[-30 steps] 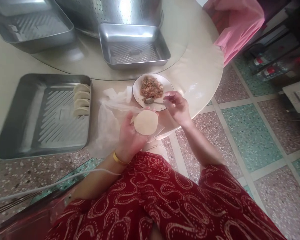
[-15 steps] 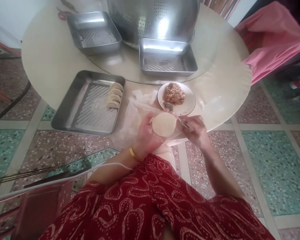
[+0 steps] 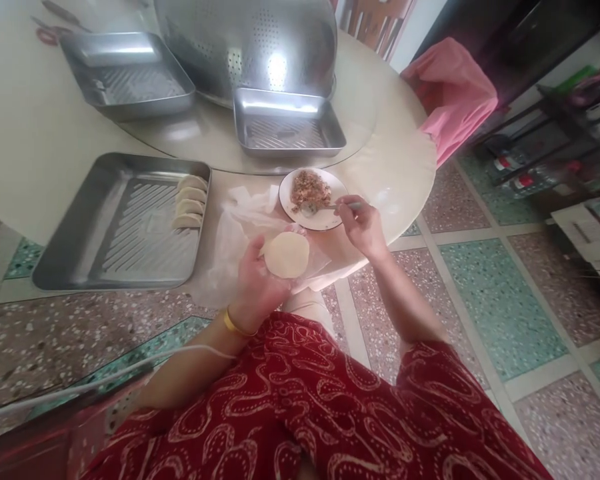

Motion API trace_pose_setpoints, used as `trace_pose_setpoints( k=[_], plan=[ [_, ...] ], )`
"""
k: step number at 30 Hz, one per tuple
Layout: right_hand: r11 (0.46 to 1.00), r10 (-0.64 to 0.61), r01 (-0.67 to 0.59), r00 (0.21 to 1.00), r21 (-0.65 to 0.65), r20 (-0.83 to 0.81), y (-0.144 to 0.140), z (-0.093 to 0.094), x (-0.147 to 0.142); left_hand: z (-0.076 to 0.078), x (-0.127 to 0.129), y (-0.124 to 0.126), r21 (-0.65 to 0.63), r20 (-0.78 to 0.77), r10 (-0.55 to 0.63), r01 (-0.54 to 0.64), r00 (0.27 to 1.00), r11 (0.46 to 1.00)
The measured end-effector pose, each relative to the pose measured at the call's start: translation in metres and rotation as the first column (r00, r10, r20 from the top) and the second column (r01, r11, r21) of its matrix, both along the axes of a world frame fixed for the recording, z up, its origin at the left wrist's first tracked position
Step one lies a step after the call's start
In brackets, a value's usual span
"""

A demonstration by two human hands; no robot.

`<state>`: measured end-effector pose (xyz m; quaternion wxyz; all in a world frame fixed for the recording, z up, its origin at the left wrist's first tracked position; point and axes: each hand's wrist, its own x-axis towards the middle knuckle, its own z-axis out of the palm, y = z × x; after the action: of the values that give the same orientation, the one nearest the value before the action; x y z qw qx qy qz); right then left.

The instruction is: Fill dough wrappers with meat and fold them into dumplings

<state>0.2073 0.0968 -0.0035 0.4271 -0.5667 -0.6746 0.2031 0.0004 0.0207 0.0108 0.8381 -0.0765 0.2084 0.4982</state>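
Observation:
A round, pale dumpling wrapper (image 3: 287,255) lies flat across the palm and fingers of my left hand (image 3: 261,283), which cups it from below near the table edge. My right hand (image 3: 363,227) grips the handle of a metal spoon (image 3: 330,207). The spoon's bowl touches the near side of the chopped filling (image 3: 310,190), which is heaped on a white plate (image 3: 333,219) with a dark rim. To the left, several folded dumplings (image 3: 189,207) stand in a row along the right wall of a large metal tray (image 3: 115,277).
Behind the plate stand a smaller metal pan (image 3: 290,147), another pan (image 3: 145,107) and a big perforated steel basin (image 3: 250,47). Thin, crumpled plastic (image 3: 225,247) lies beside the tray. Red-handled scissors (image 3: 47,33) rest at far left. Pink cloth (image 3: 455,93) hangs at the right.
My right hand has moved forward from beside the wrapper, bringing the spoon to the filling. My left hand still holds the wrapper. The whole view has turned to the right.

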Motion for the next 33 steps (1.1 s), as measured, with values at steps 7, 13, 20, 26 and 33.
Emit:
trace_pose_setpoints(
  k=[7,13,20,26,33],
  plan=[
    [0.927,-0.024,-0.102,0.945,0.361,0.327,-0.019,0.017,0.016,-0.002,0.004,0.002,-0.003,0.005,0.004,-0.004,1.0,1.0],
    [0.938,0.02,-0.127,0.949,0.322,0.315,-0.013,-0.004,-0.003,-0.005,0.004,0.002,0.009,-0.011,0.002,-0.002,1.0,1.0],
    [0.938,0.132,-0.216,0.946,0.272,0.294,-0.016,0.0,-0.004,-0.003,0.002,0.004,-0.019,-0.02,-0.002,0.002,1.0,1.0],
    [0.902,0.357,-0.411,0.883,0.133,0.304,0.0,0.013,0.001,-0.002,0.002,0.004,-0.025,-0.012,-0.007,0.007,1.0,1.0],
    [0.863,0.474,-0.505,0.825,0.025,0.308,-0.012,0.031,0.03,0.001,0.006,0.004,-0.036,-0.031,-0.009,0.008,0.999,0.999]
  ],
)
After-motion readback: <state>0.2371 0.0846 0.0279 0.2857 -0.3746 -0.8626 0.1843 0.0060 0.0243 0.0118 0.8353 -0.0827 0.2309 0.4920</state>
